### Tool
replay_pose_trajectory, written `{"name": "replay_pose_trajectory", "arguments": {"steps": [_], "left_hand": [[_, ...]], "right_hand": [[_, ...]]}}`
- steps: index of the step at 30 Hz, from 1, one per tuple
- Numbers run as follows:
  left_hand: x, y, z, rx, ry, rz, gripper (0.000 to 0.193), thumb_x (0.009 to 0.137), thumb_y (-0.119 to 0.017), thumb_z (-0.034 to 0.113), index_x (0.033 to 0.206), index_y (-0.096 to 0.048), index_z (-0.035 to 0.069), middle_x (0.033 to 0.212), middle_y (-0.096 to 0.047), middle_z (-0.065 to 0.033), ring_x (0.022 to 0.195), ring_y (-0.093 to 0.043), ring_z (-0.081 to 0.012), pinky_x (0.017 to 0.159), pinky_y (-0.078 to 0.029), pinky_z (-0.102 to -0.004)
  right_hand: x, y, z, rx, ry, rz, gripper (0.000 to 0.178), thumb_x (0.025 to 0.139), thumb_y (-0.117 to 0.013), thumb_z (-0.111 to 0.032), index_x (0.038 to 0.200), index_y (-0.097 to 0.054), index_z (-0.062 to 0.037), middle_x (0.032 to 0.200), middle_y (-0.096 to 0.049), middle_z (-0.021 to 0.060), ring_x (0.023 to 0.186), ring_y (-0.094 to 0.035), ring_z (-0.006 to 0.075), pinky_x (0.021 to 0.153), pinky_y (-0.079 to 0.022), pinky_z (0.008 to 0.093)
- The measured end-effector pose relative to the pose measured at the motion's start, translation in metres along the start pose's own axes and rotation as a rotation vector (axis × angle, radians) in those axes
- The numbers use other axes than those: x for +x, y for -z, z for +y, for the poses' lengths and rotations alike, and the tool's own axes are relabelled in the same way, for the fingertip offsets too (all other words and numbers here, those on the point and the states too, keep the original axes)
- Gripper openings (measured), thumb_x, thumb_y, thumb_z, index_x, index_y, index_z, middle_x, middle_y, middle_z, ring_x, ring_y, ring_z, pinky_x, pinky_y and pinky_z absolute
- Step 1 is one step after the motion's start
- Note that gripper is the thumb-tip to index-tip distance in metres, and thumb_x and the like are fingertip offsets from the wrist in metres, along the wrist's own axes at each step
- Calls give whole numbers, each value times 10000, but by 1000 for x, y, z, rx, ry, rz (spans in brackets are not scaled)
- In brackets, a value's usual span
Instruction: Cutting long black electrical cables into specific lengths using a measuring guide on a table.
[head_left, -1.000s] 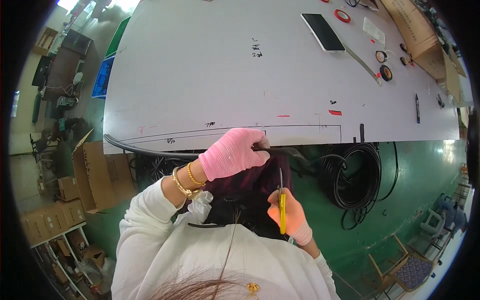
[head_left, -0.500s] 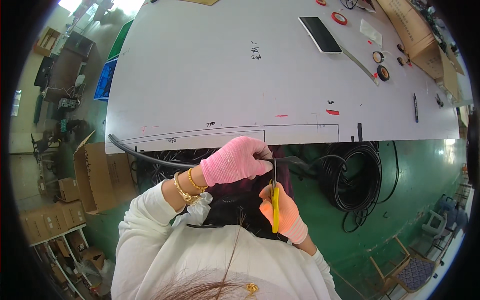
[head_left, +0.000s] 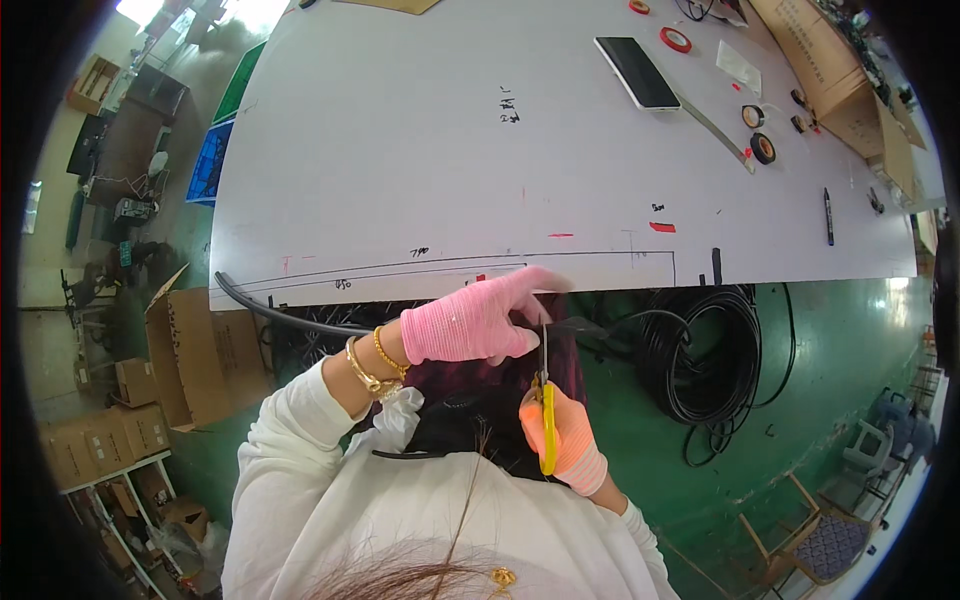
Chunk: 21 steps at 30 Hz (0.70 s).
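Note:
My left hand [head_left: 465, 320], in a pink glove, is just off the near table edge. Its forefinger points out to the right, apart from the thumb, while the other fingers are partly hidden and curl round a black cable [head_left: 305, 322]. That cable comes off the table's left corner, passes under my wrist, and a dark length shows again right of the fingers. My right hand [head_left: 570, 440], in an orange glove, grips scissors [head_left: 547, 430] with yellow handles. Their blades point away from me, tips close to the left fingers. Whether they touch the cable is hidden.
A white table [head_left: 400, 150] with drawn lines lies ahead. It bears a phone [head_left: 637, 73], tape rolls [head_left: 763, 148], a steel ruler [head_left: 715, 130], a black marker [head_left: 829, 217] and a cardboard box [head_left: 830, 80]. A black cable coil [head_left: 700, 360] lies at right, an open carton [head_left: 205, 350] at left.
My left forefinger has lifted and stretched out to the right, away from the thumb. A red mark on the table edge now shows above that hand. The scissors have barely moved.

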<state>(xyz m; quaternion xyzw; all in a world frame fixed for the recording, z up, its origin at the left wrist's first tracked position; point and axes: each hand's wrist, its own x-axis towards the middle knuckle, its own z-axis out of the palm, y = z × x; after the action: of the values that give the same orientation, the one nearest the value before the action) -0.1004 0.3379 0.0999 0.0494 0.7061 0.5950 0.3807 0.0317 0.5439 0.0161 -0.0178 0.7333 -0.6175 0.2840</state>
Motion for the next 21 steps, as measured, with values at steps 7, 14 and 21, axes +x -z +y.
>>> {"name": "replay_pose_trajectory", "arguments": {"steps": [7, 14, 21], "left_hand": [[8, 9, -2, -197, 37, -340, 556, 762, -479, -105, 1289, -577, 44, 1171, -715, -64, 548, -430, -53, 489, -412, -231], [7, 11, -4, -154, 28, -295, 465, 801, -477, -72, 1238, -607, 21, 1131, -738, -66, 572, -432, -47, 490, -397, -227], [4, 7, 1, -99, 25, -339, 473, 823, -472, -49, 1274, -601, 13, 1119, -740, -55, 578, -421, -44, 511, -406, -226]], "right_hand": [[1, 0, -18, -114, -10, 10, 375, 953, -708, -381, 936, -584, -28, 707, -607, 173, 649, -616, 422, 567, -475, 403], [-9, 12, -10, -158, -190, 7, 340, 861, -816, -280, 901, -591, -29, 692, -626, 120, 599, -626, 287, 569, -489, 368], [7, 41, -5, 300, 265, 547, 406, 656, -884, 52, 959, -627, -37, 1035, -709, 122, 752, -646, 162, 712, -549, 340]]}}
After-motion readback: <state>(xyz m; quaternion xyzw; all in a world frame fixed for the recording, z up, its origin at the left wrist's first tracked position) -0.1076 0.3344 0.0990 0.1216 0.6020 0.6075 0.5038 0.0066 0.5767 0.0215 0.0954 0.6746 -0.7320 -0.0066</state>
